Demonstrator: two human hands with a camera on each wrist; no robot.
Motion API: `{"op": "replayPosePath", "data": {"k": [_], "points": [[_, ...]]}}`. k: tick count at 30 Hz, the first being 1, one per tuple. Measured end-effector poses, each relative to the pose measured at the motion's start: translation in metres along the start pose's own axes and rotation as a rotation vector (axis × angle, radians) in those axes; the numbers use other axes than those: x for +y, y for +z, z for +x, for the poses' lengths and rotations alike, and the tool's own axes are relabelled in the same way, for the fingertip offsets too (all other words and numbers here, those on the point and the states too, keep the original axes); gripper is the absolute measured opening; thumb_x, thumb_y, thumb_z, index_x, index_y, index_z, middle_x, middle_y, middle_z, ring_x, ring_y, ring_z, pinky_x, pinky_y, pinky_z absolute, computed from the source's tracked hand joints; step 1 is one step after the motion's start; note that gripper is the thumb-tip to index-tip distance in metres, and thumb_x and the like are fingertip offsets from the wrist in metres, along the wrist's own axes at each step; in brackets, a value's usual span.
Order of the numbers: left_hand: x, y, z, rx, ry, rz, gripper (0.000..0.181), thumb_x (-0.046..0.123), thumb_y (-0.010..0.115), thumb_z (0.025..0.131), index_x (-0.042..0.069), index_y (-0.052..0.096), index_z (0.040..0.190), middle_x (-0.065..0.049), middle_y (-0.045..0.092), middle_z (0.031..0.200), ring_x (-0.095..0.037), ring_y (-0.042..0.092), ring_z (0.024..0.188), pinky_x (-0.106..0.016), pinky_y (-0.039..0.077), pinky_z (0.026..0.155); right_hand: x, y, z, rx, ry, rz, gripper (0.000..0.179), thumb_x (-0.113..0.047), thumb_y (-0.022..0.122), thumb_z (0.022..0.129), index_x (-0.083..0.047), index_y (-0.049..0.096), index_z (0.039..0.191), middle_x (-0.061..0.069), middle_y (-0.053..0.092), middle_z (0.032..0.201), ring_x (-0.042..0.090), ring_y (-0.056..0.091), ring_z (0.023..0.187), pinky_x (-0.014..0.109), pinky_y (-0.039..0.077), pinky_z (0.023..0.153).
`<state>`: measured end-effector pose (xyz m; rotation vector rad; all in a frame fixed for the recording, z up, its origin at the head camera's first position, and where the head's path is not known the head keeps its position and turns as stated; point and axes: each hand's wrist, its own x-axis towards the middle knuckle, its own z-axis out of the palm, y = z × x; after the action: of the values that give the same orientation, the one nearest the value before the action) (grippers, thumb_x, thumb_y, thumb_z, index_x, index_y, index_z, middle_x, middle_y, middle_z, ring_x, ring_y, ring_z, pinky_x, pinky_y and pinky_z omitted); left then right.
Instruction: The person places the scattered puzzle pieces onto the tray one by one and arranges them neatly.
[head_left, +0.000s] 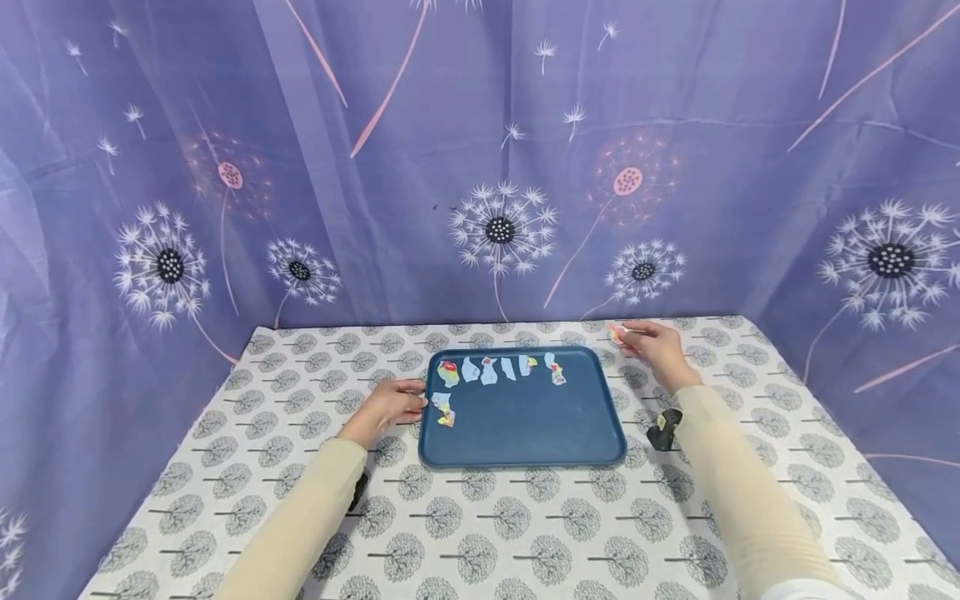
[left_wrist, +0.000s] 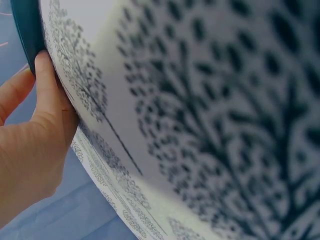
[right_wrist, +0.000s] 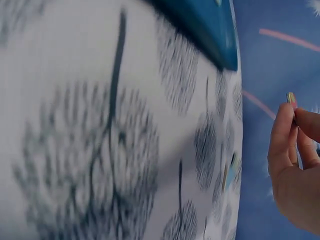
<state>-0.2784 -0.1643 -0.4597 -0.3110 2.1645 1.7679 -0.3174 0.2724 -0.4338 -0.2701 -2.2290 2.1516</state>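
Observation:
A dark blue tray [head_left: 525, 433] lies on the table, with several irregular scraps [head_left: 448, 372] on it, light blue with red and yellow patches. Most of them form a row along the far side, and more lie at the left edge. My left hand [head_left: 390, 408] rests by the tray's left rim, its fairly straight fingers touching the edge [left_wrist: 29, 35]. Beyond the tray's far right corner, above the cloth, my right hand [head_left: 654, 348] pinches a small pink and yellow scrap [right_wrist: 292, 99] between thumb and fingertips.
A white tablecloth [head_left: 480, 533] with grey tree prints covers the table. Purple dandelion curtains [head_left: 420, 250] hang behind and at the sides. Another small light blue piece [right_wrist: 231, 172] lies on the cloth near my right hand. A black device [head_left: 663, 429] sits at the right wrist.

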Motion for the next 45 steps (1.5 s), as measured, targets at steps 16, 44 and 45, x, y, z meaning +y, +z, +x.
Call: {"op": "replayPosePath", "data": {"k": [16,44,45], "points": [[0.001,0.002,-0.001,0.008,-0.001,0.011,0.048,-0.011,0.062,0.084,-0.007,0.053,0.131,-0.027,0.062,0.112,-0.015,0.065,0.068,-0.027,0.061,0.072,-0.001,0.075,-0.016,-0.139,0.04,0.123,0.047,0.008,0.058,0.09,0.016,0.042,0.133,-0.001,0.063,0.084,0.013,0.068,0.074,0.028,0.058,0.084],[0.0,0.001,0.0,-0.005,-0.001,0.016,0.049,-0.01,0.061,0.086,-0.007,0.051,0.133,-0.028,0.059,0.118,-0.016,0.065,0.074,-0.029,0.061,0.077,0.009,0.2,-0.068,-0.29,0.114,0.054,0.03,0.0,0.068,0.086,0.006,0.062,0.115,0.008,0.069,0.075,0.016,0.067,0.064,0.03,0.062,0.067],[0.0,0.001,0.0,-0.003,0.0,0.013,0.048,-0.01,0.061,0.086,-0.007,0.051,0.133,-0.028,0.059,0.118,-0.016,0.065,0.074,-0.029,0.061,0.077,0.01,0.203,-0.069,-0.291,0.124,0.048,0.03,0.001,0.068,0.086,0.006,0.063,0.115,0.008,0.069,0.074,0.016,0.067,0.064,0.03,0.062,0.067]]}}
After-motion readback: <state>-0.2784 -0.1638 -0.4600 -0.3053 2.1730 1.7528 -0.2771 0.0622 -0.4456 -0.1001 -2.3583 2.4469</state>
